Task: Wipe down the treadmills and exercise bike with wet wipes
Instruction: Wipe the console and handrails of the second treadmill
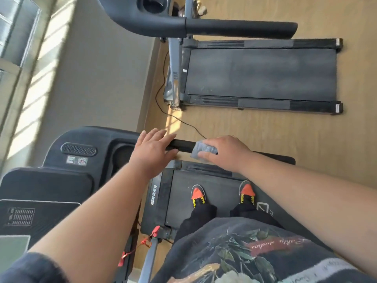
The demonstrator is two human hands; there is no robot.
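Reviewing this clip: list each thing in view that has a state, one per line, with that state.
Left hand: open, fingers straight, resting on the handrail.
Right hand: grips the wipe, pressing it on the handrail.
Wipe: crumpled, wrapped over the handrail.
Handrail: horizontal, held at two places.
Near treadmill: person standing on its belt.
Far treadmill: unoccupied, cord trailing on the floor.

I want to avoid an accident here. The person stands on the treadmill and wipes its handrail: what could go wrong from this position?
The feet stand on the belt of the near treadmill; if the belt started, the person might fall. The red safety clip hangs by the frame, apparently not attached to the person. The right hand wraps the wipe around the handrail while the left hand lies open there, so support may be weak.
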